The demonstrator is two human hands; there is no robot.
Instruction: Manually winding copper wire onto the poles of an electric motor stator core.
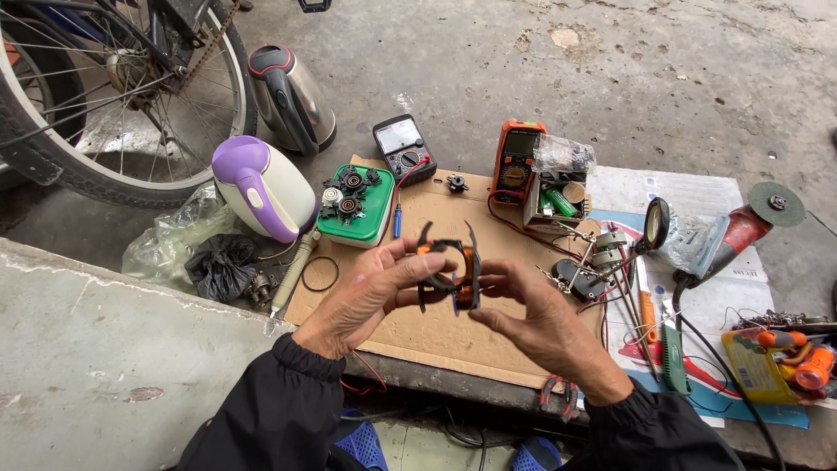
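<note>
Because the coil [460,272] is held only by fingertips in the air above the cardboard [436,331], I think it can slip out and fall, and the thin copper winding could get bent or scratched. The black curved prongs on top of it stick out past the grip, so they may catch a finger if it turns.

I see my left hand [370,296] pinching the coil from its left side, thumb and forefinger pressed on the black frame. My right hand [540,327] pinches it from the right side, fingers closed on the copper part. Both wrists are bent inward, palms facing each other, forearms coming up from below.

Just beyond the grip lies a green box [356,209] with small parts; further left stands a purple kettle [261,185]. To the right of the grip are loose tools and an orange meter [516,161].
</note>
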